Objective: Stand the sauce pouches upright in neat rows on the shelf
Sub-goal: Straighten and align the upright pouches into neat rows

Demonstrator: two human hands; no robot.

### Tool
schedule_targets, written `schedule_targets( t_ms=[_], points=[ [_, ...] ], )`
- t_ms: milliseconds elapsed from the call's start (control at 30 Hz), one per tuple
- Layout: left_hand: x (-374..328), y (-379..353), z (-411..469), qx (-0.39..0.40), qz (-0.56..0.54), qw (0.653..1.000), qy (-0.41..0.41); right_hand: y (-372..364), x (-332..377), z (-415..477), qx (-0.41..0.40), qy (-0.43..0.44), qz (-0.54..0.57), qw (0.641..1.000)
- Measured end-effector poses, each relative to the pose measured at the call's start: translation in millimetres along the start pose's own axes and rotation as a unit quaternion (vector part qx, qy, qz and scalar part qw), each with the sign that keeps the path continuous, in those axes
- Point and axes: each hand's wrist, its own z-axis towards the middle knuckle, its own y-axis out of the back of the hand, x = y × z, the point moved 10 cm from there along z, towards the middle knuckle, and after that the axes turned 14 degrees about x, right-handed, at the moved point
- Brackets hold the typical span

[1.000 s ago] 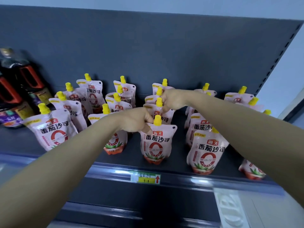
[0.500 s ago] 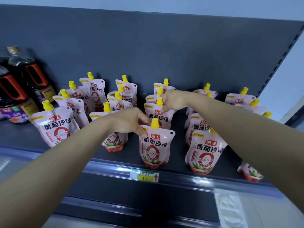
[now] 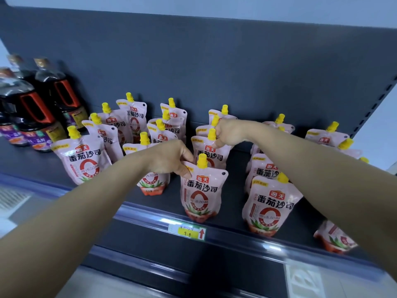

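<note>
Pale pink pouches (image 3: pixel 202 190) with yellow caps (image 3: pixel 202 160), black letters, a red ring, and red bottoms with green leaves. At nine o'clock, dark bottles (image 3: pixel 32 117) with red handles (image 3: pixel 45 112) (purple labels (image 3: pixel 32 136) too). Dark grey shelf (image 3: pixel 235 190). At six o'clock, yellow tag (image 3: pixel 189 231) with a red arrow.

Single head-worn wide-angle view, facing forward and down onto dark grey metal shelf (image 3: pixel 236 166) from just above and in front of its front edge. Close in: print on front pink stand-up sauce pouches with yellow screw caps (image 3: pixel 203 190) readable. Dark sauce bottles with orange handles (image 3: pixel 34 117) at far left, edges bowed by lens.
</note>
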Motion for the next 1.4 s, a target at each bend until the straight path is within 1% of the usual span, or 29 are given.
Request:
schedule_targets(
  t_ms=[167, 267, 333, 533, 633, 700, 767, 800, 900, 933, 1067, 1100, 1167, 1200, 1267, 1333, 1400],
  points=[
    [4.3, -3.5, -1.7, 0.026, -0.004, 1.0, 0.004, -1.3, 3.6, -5.3, 0.009, 0.005, -0.023, 1.0],
    [9.3, -6.1, -1.4, 0.047, -0.009, 0.999, 0.009, -2.9, 4.8, -7.4, 0.02, 0.01, -0.002, 1.0],
    [10.5, -8.1, -1.6, 0.072, -0.005, 0.997, 0.001, -3.8, 5.7, -9.5, 0.024, 0.005, 0.009, 1.0],
    [12.2, -3.7, -6.1, 0.105, -0.001, 0.994, -0.024, -4.2, 11.2, -19.8, 0.032, -0.024, 0.004, 0.999],
    [14.3, -1.2, -11.3, 0.143, 0.033, 0.989, -0.031, -5.6, 12.8, -24.0, 0.031, -0.05, 0.004, 0.998],
    [13.9, 2.2, -5.2, 0.154, 0.064, 0.986, -0.029, -6.4, 12.0, -25.3, 0.03, -0.071, 0.004, 0.997],
    [15.6, 7.0, -0.6, 0.149, 0.073, 0.986, -0.011, -7.6, 9.0, -23.6, 0.023, -0.087, 0.027, 0.996],
    [15.5, 11.4, 0.8, 0.133, 0.072, 0.988, -0.012, -7.9, 8.0, -23.9, 0.019, -0.096, 0.038, 0.995],
    [-1.9, 36.9, -6.2, 0.032, 0.113, 0.989, -0.088, -10.6, 5.6, -24.8, 0.011, -0.112, 0.079, 0.99],
    [-5.0, 43.0, -9.6, 0.013, 0.12, 0.988, -0.099, -11.2, 7.0, -27.1, 0.01, -0.114, 0.091, 0.989],
    [-12.7, 57.1, -8.9, -0.026, 0.108, 0.986, -0.121, -3.3, 1.8, -39.1, 0.008, -0.133, 0.125, 0.983],
    [-15.1, 59.3, -7.4, -0.034, 0.106, 0.986, -0.127, 3.1, -2.7, -43.0, -0.001, -0.131, 0.155, 0.979],
    [-17.9, 63.1, -4.2, -0.045, 0.104, 0.985, -0.134, 21.1, -15.1, -52.4, -0.048, -0.127, 0.219, 0.966],
    [-18.1, 63.3, -1.5, -0.044, 0.103, 0.985, -0.133, 31.3, -23.7, -55.1, -0.078, -0.134, 0.226, 0.962],
    [-17.2, 62.2, 7.1, -0.041, 0.103, 0.986, -0.122, 46.1, -34.3, -53.5, -0.119, -0.145, 0.198, 0.962],
    [-14.4, 61.3, 18.5, -0.046, 0.111, 0.988, -0.102, 48.4, -36.0, -43.3, -0.129, -0.148, 0.171, 0.965],
    [-13.1, 59.9, 29.0, -0.051, 0.129, 0.987, -0.081, 44.4, -35.7, -26.6, -0.122, -0.135, 0.167, 0.969]
  ],
)
